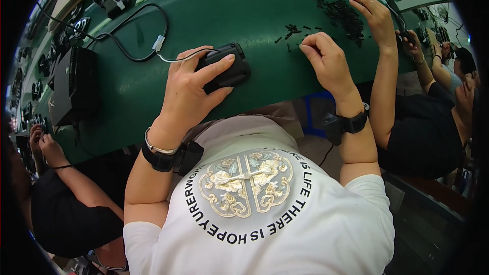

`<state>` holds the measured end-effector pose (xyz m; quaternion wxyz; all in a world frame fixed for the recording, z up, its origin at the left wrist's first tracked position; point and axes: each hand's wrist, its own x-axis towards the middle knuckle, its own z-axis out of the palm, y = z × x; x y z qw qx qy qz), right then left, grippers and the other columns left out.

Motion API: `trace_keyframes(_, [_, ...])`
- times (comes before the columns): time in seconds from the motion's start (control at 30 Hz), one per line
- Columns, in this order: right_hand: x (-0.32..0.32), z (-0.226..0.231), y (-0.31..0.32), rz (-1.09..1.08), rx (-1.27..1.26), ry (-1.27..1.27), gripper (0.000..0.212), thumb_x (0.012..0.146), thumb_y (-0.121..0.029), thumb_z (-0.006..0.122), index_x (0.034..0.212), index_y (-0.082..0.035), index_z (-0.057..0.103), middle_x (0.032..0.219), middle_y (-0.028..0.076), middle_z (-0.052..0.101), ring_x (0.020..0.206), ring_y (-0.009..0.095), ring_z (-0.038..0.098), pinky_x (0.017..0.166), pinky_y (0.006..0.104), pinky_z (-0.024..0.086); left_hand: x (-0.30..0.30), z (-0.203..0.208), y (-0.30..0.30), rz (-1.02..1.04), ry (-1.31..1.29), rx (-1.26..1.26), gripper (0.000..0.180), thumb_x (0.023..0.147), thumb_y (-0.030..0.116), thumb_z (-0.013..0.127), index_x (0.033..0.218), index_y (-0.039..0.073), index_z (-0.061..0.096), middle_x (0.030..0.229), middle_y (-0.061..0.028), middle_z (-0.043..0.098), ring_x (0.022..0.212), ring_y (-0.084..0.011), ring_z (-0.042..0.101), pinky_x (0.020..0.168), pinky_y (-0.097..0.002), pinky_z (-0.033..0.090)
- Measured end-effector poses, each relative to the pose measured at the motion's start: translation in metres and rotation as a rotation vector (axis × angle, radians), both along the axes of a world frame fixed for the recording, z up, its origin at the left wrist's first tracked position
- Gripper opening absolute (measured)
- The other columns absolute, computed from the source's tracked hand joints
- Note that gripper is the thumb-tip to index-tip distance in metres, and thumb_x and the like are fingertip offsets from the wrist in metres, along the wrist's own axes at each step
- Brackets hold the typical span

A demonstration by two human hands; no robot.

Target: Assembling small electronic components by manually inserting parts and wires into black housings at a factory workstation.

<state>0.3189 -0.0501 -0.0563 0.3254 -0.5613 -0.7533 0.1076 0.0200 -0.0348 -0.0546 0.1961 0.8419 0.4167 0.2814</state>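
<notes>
My left hand [191,81] is wrapped over a black plastic case [232,74] with rounded corners, pressing it to the green table. A thin light cable runs from the case's top, under my fingers, to a white connector. My right hand [326,58] hovers to the right of the case, thumb and forefinger pinched together. Whatever may be between those fingertips is too small to make out. Just beyond them lie several loose black screws [292,31], with one small screw [289,47] standing near the fingertips.
A dark screw pile [345,18] lies at the far right, where a co-worker's hand [374,18] reaches over it. The black power adapter [76,86] stands at left, and a black cable [119,48] loops across the green table [229,10]. Another person's hands [48,147] are at lower left.
</notes>
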Motion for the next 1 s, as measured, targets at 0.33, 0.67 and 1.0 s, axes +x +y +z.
trace_keyframes(0.33, [-0.092,0.01,-0.019,0.207,-0.216,0.183,0.013,0.094,-0.013,0.061,0.091,-0.001,0.058,0.081,0.011,0.055,0.068,0.024,0.053,0.064,0.032,0.045,-0.016,-0.008,-0.008,-0.026,-0.042,0.066,0.058,0.062,0.013,0.084,0.117,0.022,0.069,0.119,-0.0146,0.062,0.113,-0.0329,0.056,0.097,-0.0432,0.043])
trace_keyframes(0.67, [-0.107,0.007,-0.016,0.177,-0.098,0.051,0.015,0.092,-0.014,0.064,0.088,-0.001,0.058,0.081,0.012,0.056,0.068,0.03,0.056,0.061,0.0367,0.046,-0.021,-0.007,-0.008,-0.023,-0.048,0.07,0.057,0.062,0.013,0.084,0.117,0.023,0.07,0.118,-0.0139,0.063,0.113,-0.0322,0.056,0.096,-0.0423,0.043])
trace_keyframes(1.0, [-0.101,0.009,-0.012,0.197,-0.084,0.033,0.018,0.087,-0.016,0.07,0.087,-0.002,0.059,0.079,0.011,0.058,0.065,0.027,0.057,0.059,0.0344,0.047,-0.015,-0.005,-0.005,-0.01,-0.035,0.051,0.058,0.062,0.012,0.084,0.117,0.023,0.069,0.118,-0.0135,0.062,0.113,-0.0322,0.056,0.096,-0.0426,0.043])
